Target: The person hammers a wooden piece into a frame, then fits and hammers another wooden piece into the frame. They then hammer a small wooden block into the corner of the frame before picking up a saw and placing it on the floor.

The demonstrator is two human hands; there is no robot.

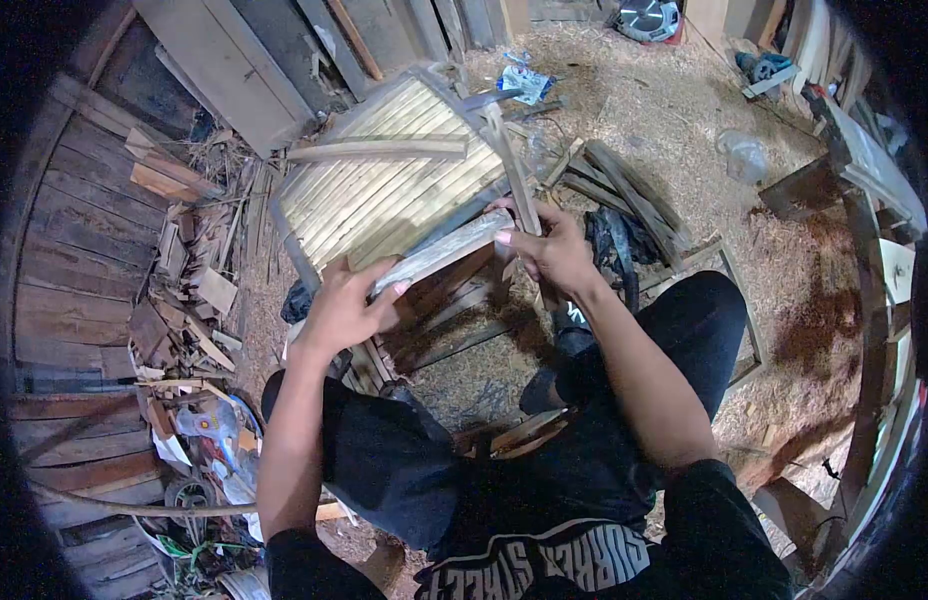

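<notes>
A short, rough piece of wood with a pale worn face spans my two hands in front of my knees. My left hand is closed on its near-left end, thumb along the lower edge. At the far-right end my right hand grips it with thumb and fingers. A long wooden strip runs from my right hand away from me, passing close to a dark metal piece at its far end. Beyond the wood stands a slatted panel, with a loose batten lying across it.
Wood offcuts are heaped at the left by a plank wall. Dark boards and a wooden frame lie to the right. Sawdust covers the floor. A circular saw sits at the back.
</notes>
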